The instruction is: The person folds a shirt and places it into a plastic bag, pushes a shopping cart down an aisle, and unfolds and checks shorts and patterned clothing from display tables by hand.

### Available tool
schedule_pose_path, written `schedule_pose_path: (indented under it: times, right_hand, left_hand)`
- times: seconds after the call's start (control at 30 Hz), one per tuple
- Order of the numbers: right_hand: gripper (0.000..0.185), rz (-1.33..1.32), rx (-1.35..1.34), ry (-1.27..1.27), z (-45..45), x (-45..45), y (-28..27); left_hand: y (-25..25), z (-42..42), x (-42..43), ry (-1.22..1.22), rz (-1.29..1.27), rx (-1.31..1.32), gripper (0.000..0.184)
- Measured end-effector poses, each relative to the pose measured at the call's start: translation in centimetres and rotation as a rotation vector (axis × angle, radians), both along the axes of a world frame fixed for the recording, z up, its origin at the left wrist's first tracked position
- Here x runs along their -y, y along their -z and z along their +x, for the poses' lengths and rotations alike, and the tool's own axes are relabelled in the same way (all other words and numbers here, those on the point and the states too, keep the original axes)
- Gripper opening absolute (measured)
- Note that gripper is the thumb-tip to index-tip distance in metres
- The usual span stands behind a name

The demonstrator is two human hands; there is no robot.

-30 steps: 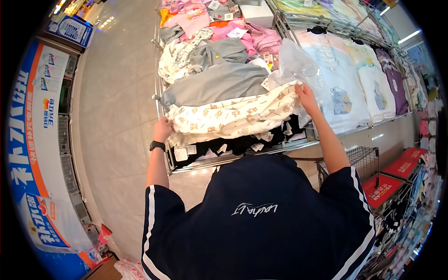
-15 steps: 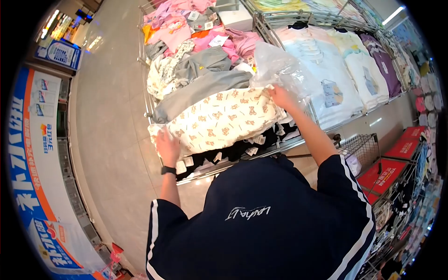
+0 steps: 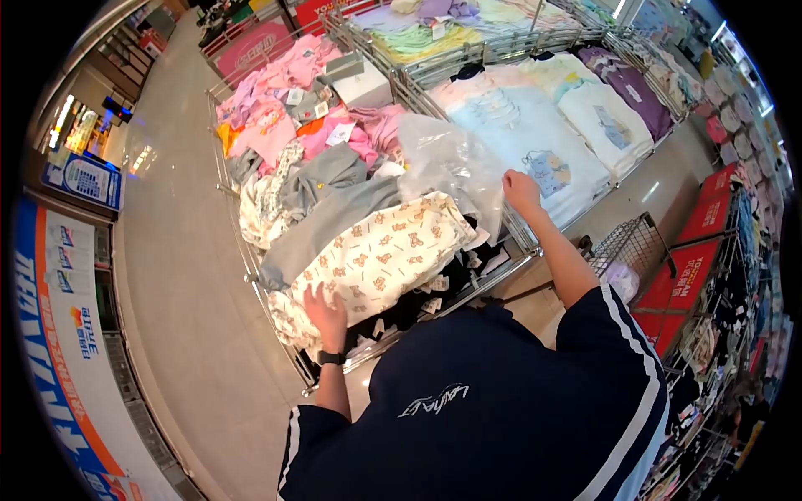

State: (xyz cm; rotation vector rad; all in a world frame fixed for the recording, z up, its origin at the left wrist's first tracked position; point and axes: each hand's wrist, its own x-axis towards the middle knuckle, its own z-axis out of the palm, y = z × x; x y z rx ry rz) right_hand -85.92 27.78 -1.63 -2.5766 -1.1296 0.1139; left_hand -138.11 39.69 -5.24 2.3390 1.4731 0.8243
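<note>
A cream garment with a brown bear print (image 3: 388, 250) lies spread over the front of the metal display bin, its exact kind unclear. My left hand (image 3: 326, 316) rests on its near left end, fingers apart and laid on the cloth. Off the garment, my right hand (image 3: 522, 194) hovers by the bin's right side with its fingers curled in; nothing shows in them. A clear plastic bag (image 3: 451, 163) lies just left of that hand. Behind the bear print is a grey garment (image 3: 334, 225), and black clothes with white tags (image 3: 447, 284) peek out under its front edge.
Pink clothes (image 3: 271, 121) and a white box (image 3: 361, 83) fill the bin's far end. Folded light-blue shirts (image 3: 535, 159) lie in the neighbouring bin to the right. A wire shopping cart (image 3: 622, 246) stands at right, near red signs (image 3: 681, 284). Tiled floor (image 3: 167, 250) runs along the left.
My right hand has let go of the garment's right end and moved away to the right. My left hand stays on the left end. The view has turned, so the bin sits further left.
</note>
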Motion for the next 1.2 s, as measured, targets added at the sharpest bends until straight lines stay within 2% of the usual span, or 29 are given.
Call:
schedule_pose_path:
  times: [0.1, 0.17, 0.2, 0.23, 0.3, 0.33, 0.43, 0.5, 0.53, 0.57, 0.63, 0.7, 0.77, 0.83, 0.87, 0.9, 0.93, 0.97, 1.03, 1.13, 1.2]
  right_hand:
    - [0.013, 0.480, 0.162, -0.116, -2.9, -2.0, -7.0]
    - [0.012, 0.632, -0.291, -0.035, -6.6, -3.0, -14.1]
    - [0.012, 0.702, -0.519, 0.007, -8.3, -3.2, -16.8]
    - [0.012, 0.696, -0.631, 0.003, -9.4, -3.2, -18.6]
    - [0.013, 0.677, -0.854, -0.011, -11.3, -3.1, -20.7]
    - [0.012, 0.648, -0.884, -0.041, -12.7, -2.9, -20.6]
    - [0.011, 0.528, -0.963, -0.138, -16.3, -1.5, -19.3]
    - [0.010, 0.425, -1.001, -0.211, -17.7, -0.5, -17.9]
    - [0.012, 0.370, -0.969, -0.265, -18.0, -0.1, -16.9]
    - [0.013, 0.320, -0.931, -0.315, -18.2, 0.3, -16.3]
    - [0.014, 0.134, -1.030, -0.326, -18.9, 1.3, -16.3]
    - [0.015, 0.050, -1.063, -0.323, -19.4, 2.2, -16.1]
    - [0.016, 0.133, -0.870, -0.383, -19.6, 3.2, -14.6]
    - [0.021, 0.264, -0.603, -0.430, -20.1, 3.5, -14.8]
    - [0.024, 0.351, -0.433, -0.441, -20.7, 3.5, -15.7]
    - [0.028, 0.436, -0.261, -0.450, -21.3, 3.6, -16.7]
    - [0.035, 0.416, -0.245, -0.486, -21.9, 3.6, -17.7]
    - [0.036, 0.445, -0.176, -0.585, -22.5, 3.5, -19.1]
    - [0.039, 0.500, -0.036, -0.788, -23.8, 2.8, -21.6]
    - [0.035, 0.469, -0.210, -1.037, -26.9, 2.5, -21.1]
    - [0.026, 0.550, -0.181, -1.013, -27.8, 1.8, -20.0]
  left_hand:
    - [-5.2, 6.6, 2.5, 0.234, -0.130, 0.240, 0.051]
    - [-8.3, 10.6, 5.1, 0.414, -0.262, 0.259, 0.067]
    - [-9.0, 12.4, 6.6, 0.466, -0.320, 0.320, 0.080]
    - [-9.7, 13.8, 7.7, 0.518, -0.378, 0.381, 0.095]
    - [-12.0, 15.8, 8.4, 0.545, -0.235, 0.511, 0.111]
    - [-13.1, 16.3, 8.3, 0.554, -0.163, 0.576, 0.120]
    - [-15.4, 15.7, 6.2, 0.434, -0.033, 0.719, 0.128]
    - [-15.1, 14.0, 4.3, 0.479, -0.002, 0.822, 0.129]
    - [-16.5, 12.8, 3.6, 0.490, -0.081, 0.820, 0.130]
    - [-16.1, 11.5, 3.0, 0.509, -0.142, 0.858, 0.122]
    - [-15.4, 9.1, 1.9, 0.561, -0.337, 0.939, 0.098]
    - [-12.8, 6.7, 1.8, 0.485, -0.539, 0.880, 0.071]
    - [-12.6, 5.4, 2.8, 0.422, -0.649, 0.905, 0.044]
    - [-13.5, 5.2, 4.5, 0.304, -0.705, 0.895, 0.032]
    - [-12.9, 5.0, 5.0, 0.327, -0.668, 0.854, 0.026]
    - [-12.4, 5.0, 5.3, 0.351, -0.629, 0.812, 0.022]
    - [-12.9, 5.3, 5.9, 0.385, -0.577, 0.794, 0.017]
    - [-12.5, 5.7, 6.0, 0.429, -0.372, 0.708, 0.016]
    - [-14.4, 6.8, 6.4, 0.485, -0.247, 0.657, 0.016]
    - [-16.7, 7.9, 6.4, 0.580, -0.187, 0.725, 0.018]
    - [-17.6, 8.0, 5.9, 0.632, -0.148, 0.750, 0.022]
